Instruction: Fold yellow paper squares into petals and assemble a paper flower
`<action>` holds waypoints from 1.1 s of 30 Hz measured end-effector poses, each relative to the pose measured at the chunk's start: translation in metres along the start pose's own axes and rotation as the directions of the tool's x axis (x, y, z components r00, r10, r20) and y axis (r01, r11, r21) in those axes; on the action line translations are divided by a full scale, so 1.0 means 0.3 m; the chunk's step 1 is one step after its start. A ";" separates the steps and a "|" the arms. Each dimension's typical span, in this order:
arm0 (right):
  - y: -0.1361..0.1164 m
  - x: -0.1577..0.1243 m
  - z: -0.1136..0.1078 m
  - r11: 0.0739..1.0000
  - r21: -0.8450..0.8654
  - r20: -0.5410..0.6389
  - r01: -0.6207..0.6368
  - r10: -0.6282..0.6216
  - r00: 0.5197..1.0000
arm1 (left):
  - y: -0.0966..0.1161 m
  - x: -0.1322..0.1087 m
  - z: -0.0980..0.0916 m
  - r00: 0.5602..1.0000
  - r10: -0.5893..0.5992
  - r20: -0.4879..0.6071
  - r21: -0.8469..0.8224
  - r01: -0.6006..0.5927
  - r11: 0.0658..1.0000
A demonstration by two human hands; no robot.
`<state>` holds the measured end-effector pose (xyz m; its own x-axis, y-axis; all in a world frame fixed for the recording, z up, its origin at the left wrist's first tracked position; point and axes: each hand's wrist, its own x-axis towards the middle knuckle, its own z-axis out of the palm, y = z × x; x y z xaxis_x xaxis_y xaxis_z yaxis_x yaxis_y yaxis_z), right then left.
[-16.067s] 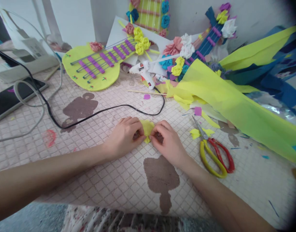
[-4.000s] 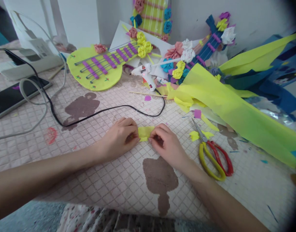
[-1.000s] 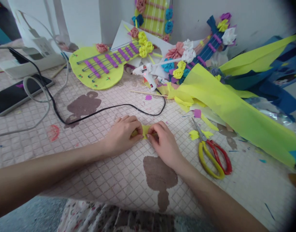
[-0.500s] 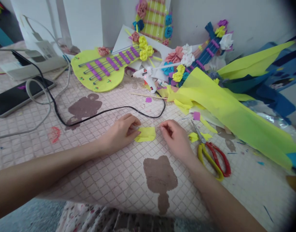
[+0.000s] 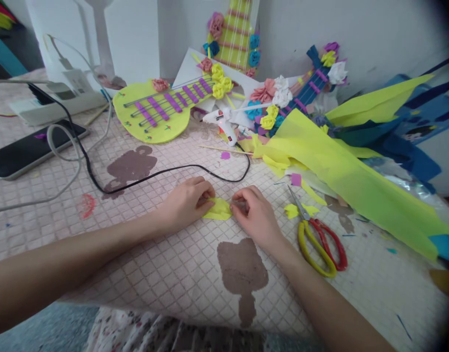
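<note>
A small piece of yellow crepe paper (image 5: 220, 209) lies between my hands, low over the quilted cloth. My left hand (image 5: 189, 198) pinches its left end between thumb and fingers. At the right end, my right hand (image 5: 254, 211) has its thumb and fingertips closed on the edge. The paper's middle looks slightly creased. To the right of my right hand lie scissors (image 5: 312, 234) with one yellow and one red handle, their blades over yellow paper scraps (image 5: 291, 210).
A white glue gun (image 5: 224, 126) with a black cord (image 5: 165, 171) rests beyond my hands, beside a yellow paper guitar (image 5: 151, 115). A long yellow paper sheet (image 5: 349, 171) stretches along the right. At the left are a phone (image 5: 30, 149) and a power strip (image 5: 59, 105).
My right hand has moved left and taken hold of the paper's right end. The paper was flat and is now slightly creased. The view has shifted a little.
</note>
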<state>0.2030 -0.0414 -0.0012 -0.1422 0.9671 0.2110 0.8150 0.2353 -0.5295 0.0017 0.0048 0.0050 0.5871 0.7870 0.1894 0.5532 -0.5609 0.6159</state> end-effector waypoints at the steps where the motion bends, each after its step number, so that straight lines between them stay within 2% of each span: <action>1: -0.001 0.000 -0.001 1.000 0.006 0.006 0.006 -0.006 1.000 | 0.003 -0.001 -0.001 1.000 0.002 -0.004 0.001 -0.002 1.000; 8: -0.011 -0.005 -0.006 0.997 0.068 0.038 0.020 -0.022 0.999 | 0.017 -0.004 -0.005 1.000 0.003 0.002 -0.003 -0.003 1.000; 13: -0.019 -0.013 0.000 0.997 0.068 0.055 0.045 -0.048 0.997 | 0.008 -0.005 0.000 1.000 0.009 -0.019 0.009 -0.009 1.000; 21: -0.030 -0.016 0.004 0.996 0.061 0.056 0.062 -0.066 0.996 | 0.008 -0.004 0.003 0.998 0.055 0.006 0.001 -0.055 0.998; 26: -0.033 -0.014 -0.007 0.989 0.140 0.080 0.038 -0.049 0.996 | 0.011 0.000 0.002 1.000 0.006 -0.021 -0.102 -0.008 0.995; 30: -0.040 -0.015 -0.022 0.976 0.215 0.077 0.034 -0.052 0.996 | 0.010 0.002 -0.001 0.997 -0.079 0.014 -0.216 0.080 0.973; 33: -0.046 -0.015 -0.027 0.957 0.292 0.080 -0.007 -0.017 0.997 | 0.018 0.005 -0.007 0.995 -0.093 0.041 -0.273 0.100 0.957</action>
<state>0.1968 -0.0497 0.0118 -0.2000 0.9677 0.1535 0.6168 0.2460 -0.7476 0.0042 0.0035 0.0102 0.5566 0.8247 0.1003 0.4266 -0.3873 0.8174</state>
